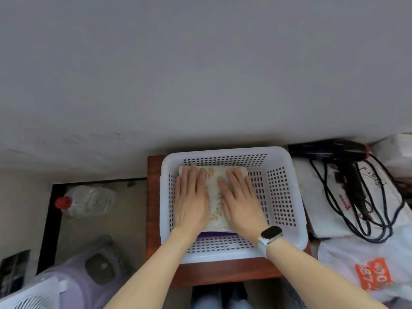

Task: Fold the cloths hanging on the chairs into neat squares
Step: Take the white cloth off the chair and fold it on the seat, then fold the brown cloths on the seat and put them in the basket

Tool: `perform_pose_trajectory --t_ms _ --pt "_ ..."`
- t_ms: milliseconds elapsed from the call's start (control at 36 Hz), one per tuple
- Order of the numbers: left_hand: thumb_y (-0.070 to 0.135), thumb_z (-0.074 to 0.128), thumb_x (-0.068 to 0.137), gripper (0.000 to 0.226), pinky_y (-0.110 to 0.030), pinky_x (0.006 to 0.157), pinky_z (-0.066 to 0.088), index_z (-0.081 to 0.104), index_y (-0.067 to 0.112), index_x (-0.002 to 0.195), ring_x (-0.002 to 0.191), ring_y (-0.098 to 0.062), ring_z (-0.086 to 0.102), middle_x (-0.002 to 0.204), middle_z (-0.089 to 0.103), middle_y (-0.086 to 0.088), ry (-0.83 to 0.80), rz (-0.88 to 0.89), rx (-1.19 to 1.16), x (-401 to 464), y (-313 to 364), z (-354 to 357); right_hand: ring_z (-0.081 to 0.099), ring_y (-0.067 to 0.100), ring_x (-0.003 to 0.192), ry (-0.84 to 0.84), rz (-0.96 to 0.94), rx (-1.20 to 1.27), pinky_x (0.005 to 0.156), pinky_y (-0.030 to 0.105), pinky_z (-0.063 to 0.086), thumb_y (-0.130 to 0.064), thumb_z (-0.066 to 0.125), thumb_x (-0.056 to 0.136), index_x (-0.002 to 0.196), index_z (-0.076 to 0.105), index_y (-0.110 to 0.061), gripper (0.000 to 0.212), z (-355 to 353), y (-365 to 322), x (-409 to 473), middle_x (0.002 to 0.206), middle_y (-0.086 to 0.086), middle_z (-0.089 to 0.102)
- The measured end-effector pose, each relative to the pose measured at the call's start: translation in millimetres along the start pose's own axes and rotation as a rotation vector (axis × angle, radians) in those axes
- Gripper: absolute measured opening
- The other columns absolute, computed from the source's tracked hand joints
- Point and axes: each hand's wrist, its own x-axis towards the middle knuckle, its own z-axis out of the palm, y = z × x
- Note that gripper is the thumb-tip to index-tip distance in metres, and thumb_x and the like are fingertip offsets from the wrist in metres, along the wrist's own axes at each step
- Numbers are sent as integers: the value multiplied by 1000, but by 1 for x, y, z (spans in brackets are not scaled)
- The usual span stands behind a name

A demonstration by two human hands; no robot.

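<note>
Your left hand [192, 198] and right hand [239, 200] press flat, fingers straight, on the folded cloth [214, 192] beneath them in the basket [287, 197]. A purple cloth [217, 234] lies under it; chairs aren't visible, so what remains is unknowable.

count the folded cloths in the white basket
2: a cream patterned cloth on top, pressed flat by the left hand and right hand, and a purple cloth showing beneath it. More may be hidden underneath.
</note>
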Motion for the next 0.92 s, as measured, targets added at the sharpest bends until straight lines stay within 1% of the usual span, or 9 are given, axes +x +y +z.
perform_pose_trajectory --t_ms 111,250,389,444,528,583,639,750,917 --pt "31 22 96 55 -38 114 2 7 12 145 142 -22 3 153 9 -9 -46 -36 29 2 -8 23 16 30 140 -116 -19 -49 115 46 16 -36 29 92 142 29 -18 53 17 11 6 149 17 28" --pt "38 7 97 54 -42 113 8 3 14 145 143 -23 0 153 8 -8 -93 -56 73 1 -8 31 5 28 141 -204 -99 -67 111 45 9 -42 23 94 145 17 -20 56 26 25 7 152 16 14" --pt "40 3 97 55 -45 111 13 8 12 145 142 -25 8 152 15 -10 -153 -58 93 0 -6 27 11 32 142 -255 -93 -62 112 47 13 -45 13 95 145 19 -19 56 22 26 5 152 17 19" --pt "40 4 96 56 -46 112 10 10 12 145 142 -28 8 152 16 -12 -167 -71 121 0 -2 23 10 32 141 -270 -99 -35 116 48 14 -44 20 94 145 21 -20 56 13 24 5 152 17 18" --pt "41 2 94 57 -46 115 -6 -12 14 142 141 -26 -12 155 -7 -10 -243 -73 208 2 5 10 -8 27 141 -302 -116 52 112 41 -4 -34 27 94 146 16 -20 55 -7 23 6 155 11 1" --pt "36 14 97 57 -47 115 -6 -10 17 145 142 -25 -15 155 -11 -6 -275 -93 178 4 12 -7 0 26 144 -298 -99 122 115 41 0 -27 30 95 144 26 -15 50 -24 22 6 155 10 9" --pt "28 25 97 54 -46 116 1 7 19 147 143 -23 -6 156 2 -3 -247 -109 98 4 20 -30 20 26 142 -239 -65 171 116 46 19 -26 25 93 135 42 -9 48 -45 19 4 150 11 30" --pt "18 36 94 45 -45 112 16 36 17 139 139 -22 18 148 30 -5 -116 -169 -8 -9 30 -71 46 27 121 -251 -39 163 97 35 39 -17 35 94 126 50 -10 36 -86 12 0 133 11 50" --pt "23 37 95 41 -39 104 33 43 15 135 125 -21 42 137 47 -4 44 -293 -167 -57 30 -142 54 23 113 -235 -118 259 91 35 47 -18 32 95 125 51 -12 36 -147 -31 -6 124 7 58"
